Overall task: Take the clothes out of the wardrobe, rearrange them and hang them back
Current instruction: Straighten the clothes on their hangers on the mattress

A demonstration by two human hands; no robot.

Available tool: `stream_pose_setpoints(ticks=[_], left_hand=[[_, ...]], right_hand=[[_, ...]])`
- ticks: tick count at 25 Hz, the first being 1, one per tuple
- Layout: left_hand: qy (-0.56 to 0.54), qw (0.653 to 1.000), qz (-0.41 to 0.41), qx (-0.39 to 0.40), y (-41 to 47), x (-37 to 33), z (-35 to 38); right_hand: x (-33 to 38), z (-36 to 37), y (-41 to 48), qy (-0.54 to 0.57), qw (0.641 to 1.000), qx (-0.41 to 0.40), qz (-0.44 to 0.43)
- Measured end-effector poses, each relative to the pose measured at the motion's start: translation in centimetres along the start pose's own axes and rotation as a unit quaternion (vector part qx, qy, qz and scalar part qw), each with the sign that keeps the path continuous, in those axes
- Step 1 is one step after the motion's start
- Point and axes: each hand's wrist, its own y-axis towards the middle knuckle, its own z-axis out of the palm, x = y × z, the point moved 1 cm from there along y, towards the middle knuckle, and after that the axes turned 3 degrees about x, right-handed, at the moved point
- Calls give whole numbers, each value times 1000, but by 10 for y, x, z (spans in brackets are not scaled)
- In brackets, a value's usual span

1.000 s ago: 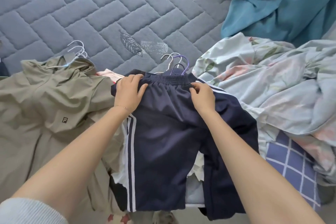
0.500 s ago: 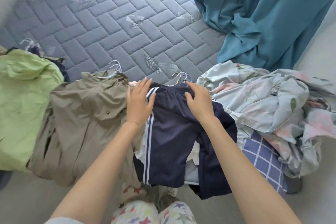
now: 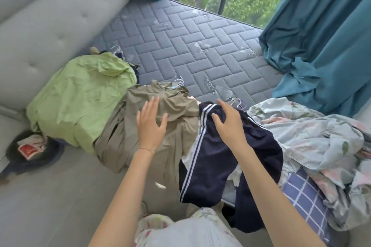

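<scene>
Three garments lie side by side across the mattress [image 3: 190, 56] edge: green jacket [image 3: 80, 102], khaki jacket [image 3: 124, 136], navy trousers [image 3: 210, 162]; hanger hooks [image 3: 178, 82] protrude at each top. Two hands: left hand [image 3: 151, 124] flat over the khaki jacket, fingers straight and spread; right hand [image 3: 228, 122] on the trousers' waistband, fingers bent over the fabric; whether they pinch it cannot be told.
</scene>
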Motion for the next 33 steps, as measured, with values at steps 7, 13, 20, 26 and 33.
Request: stream_pose_setpoints(ticks=[7,13,20,26,33], left_hand=[[3,998,-35,-50,-42,104,-138],[29,997,-48,-56,-71,206,-244],[13,992,-93,-88,-49,286,-317],[36,990,-103,-89,17,342,-344],[51,990,-107,-80,118,395,-368]], right_hand=[[142,100,-41,18,996,41,-73],[254,196,-64,23,992,67,-104],[339,280,-53,-6,984,126,-128],[381,340,9,-18,978,153,-143],[423,397,107,-42,972,188,-131]])
